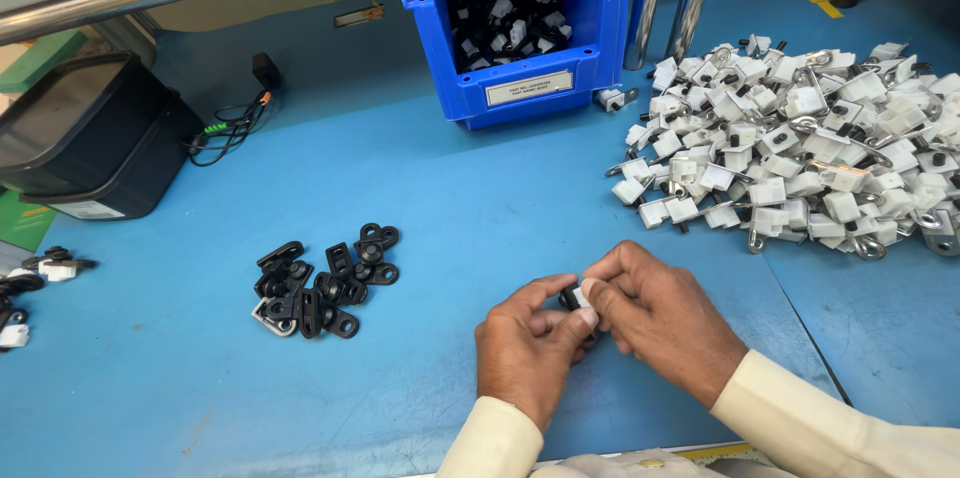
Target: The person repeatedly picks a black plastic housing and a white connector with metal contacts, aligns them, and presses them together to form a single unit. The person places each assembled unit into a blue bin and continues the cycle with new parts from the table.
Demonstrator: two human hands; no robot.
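Black-white clip (574,296): pinched between both hands, low centre on blue bench (450,208).
Left hand (527,348): fingers closed on clip.
Right hand (655,313): fingertips closed on it too.
Axis: hidden.
Black parts (325,283): left, nearer left hand.
White pile (800,138): right, far.

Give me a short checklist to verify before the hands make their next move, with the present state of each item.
1. Small black and white part pinched between left hand and right hand: ok.
2. Part halves fully joined: cannot tell, fingers cover them.
3. Black brackets lie loose left of the hands: ok.
4. Heap of white assembled pieces lies at the right: ok.
5. Blue bin holds parts: ok.
6. Blue table bare in front of the hands: ok.
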